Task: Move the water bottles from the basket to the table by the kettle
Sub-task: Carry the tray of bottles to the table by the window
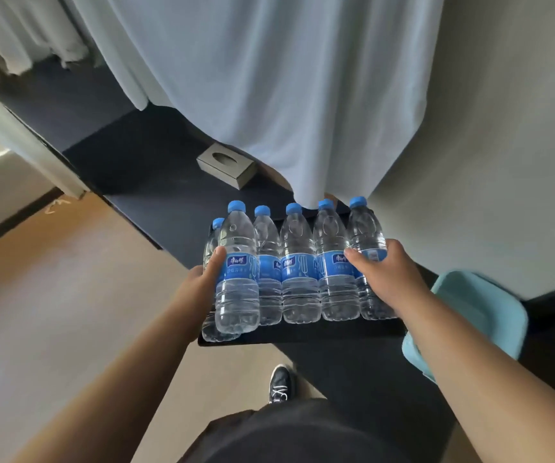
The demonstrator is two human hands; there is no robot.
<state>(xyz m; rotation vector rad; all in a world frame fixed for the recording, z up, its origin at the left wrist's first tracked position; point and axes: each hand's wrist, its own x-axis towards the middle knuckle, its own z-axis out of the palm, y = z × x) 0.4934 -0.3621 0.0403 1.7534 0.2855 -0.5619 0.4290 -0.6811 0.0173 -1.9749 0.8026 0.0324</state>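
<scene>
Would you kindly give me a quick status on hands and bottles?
Left hand and right hand clamp the row of water bottles at both ends. Row over dark table. Tissue box beyond; no kettle visible.

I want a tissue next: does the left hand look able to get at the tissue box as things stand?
Probably not yet: the left hand is clamped on the end water bottle. Once freed, the dark tabletop toward the tissue box looks bare.

Both hands [199,289] [383,275] grip row of water bottles [299,262] on black tray [303,334].
</scene>
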